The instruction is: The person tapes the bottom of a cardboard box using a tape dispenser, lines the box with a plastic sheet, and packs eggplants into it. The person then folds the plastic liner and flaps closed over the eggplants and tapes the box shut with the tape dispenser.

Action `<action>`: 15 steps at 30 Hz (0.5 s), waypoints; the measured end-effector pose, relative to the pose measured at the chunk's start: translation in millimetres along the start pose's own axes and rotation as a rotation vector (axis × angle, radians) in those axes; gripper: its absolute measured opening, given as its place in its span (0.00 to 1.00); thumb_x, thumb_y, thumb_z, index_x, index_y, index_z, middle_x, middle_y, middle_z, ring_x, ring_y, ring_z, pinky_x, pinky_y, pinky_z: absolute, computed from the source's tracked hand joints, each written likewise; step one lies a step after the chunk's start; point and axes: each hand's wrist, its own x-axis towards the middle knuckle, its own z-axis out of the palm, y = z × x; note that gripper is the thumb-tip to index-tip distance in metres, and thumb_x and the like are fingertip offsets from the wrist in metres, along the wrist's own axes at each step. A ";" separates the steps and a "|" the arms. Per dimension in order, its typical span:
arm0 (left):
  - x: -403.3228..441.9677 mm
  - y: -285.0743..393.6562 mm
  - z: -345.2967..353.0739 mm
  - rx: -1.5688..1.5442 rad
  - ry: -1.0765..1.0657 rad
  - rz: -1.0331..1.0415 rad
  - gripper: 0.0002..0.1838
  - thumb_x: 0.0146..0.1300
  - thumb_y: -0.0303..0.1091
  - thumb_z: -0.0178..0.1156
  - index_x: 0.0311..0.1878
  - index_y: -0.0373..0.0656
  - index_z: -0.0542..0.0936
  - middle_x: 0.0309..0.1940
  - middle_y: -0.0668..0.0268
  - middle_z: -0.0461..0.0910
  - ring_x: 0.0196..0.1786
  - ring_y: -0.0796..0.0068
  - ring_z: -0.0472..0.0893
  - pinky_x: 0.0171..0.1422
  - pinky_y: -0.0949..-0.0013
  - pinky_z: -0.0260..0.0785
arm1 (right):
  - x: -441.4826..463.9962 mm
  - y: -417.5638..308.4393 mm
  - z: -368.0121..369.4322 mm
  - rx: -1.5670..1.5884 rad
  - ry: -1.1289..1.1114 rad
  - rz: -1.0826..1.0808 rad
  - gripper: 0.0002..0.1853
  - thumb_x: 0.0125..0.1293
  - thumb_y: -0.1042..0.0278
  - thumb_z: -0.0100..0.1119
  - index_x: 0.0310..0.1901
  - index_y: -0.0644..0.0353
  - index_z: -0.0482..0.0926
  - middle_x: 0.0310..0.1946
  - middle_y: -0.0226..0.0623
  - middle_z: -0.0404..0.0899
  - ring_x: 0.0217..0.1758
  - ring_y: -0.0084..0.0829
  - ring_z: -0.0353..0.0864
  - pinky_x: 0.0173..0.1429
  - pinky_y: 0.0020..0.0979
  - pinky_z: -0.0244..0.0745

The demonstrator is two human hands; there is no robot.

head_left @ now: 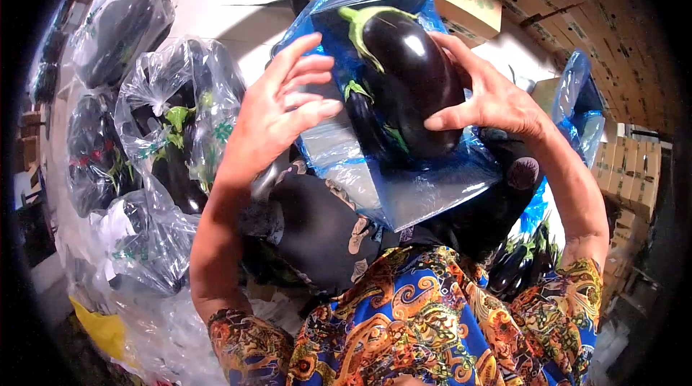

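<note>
The right hand, clamped on the plump glossy purple-black eggplant in the blue plastic bag, should press lightly, left hand's fingers apart.

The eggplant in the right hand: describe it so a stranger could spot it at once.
Look at the top centre for the blue plastic bag. In its opening, the right hand holds a large, glossy, dark eggplant. Unlike the partly covered eggplants beside it, it lies uppermost, its green stem toward the upper left.
</note>
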 end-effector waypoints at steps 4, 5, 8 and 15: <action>32.2 10.3 36.4 -0.237 -0.091 0.036 0.36 0.56 0.44 0.72 0.64 0.37 0.70 0.54 0.60 0.76 0.58 0.71 0.75 0.62 0.68 0.69 | -6.8 -17.6 19.6 -0.206 0.140 -0.123 0.54 0.43 0.55 0.79 0.70 0.63 0.58 0.61 0.51 0.71 0.66 0.43 0.71 0.70 0.41 0.66; 37.9 16.6 40.8 -0.311 -0.128 0.032 0.36 0.55 0.45 0.73 0.62 0.37 0.71 0.53 0.61 0.76 0.57 0.72 0.75 0.61 0.69 0.69 | -10.1 -19.1 23.0 -0.222 0.121 -0.095 0.56 0.43 0.57 0.79 0.72 0.61 0.55 0.64 0.50 0.68 0.69 0.41 0.68 0.73 0.40 0.62; 46.7 29.1 44.3 -0.246 -0.108 -0.143 0.33 0.51 0.42 0.76 0.58 0.38 0.74 0.48 0.66 0.79 0.51 0.75 0.78 0.59 0.71 0.70 | -14.7 1.4 37.6 -0.271 0.218 -0.243 0.57 0.44 0.56 0.80 0.73 0.60 0.53 0.67 0.53 0.64 0.72 0.46 0.65 0.74 0.43 0.61; 35.2 15.1 49.7 0.009 0.087 0.006 0.36 0.47 0.34 0.79 0.55 0.36 0.69 0.48 0.62 0.78 0.51 0.73 0.79 0.59 0.69 0.72 | -32.1 20.4 30.4 0.490 0.273 0.346 0.50 0.62 0.34 0.60 0.72 0.64 0.54 0.67 0.55 0.64 0.70 0.49 0.66 0.69 0.45 0.66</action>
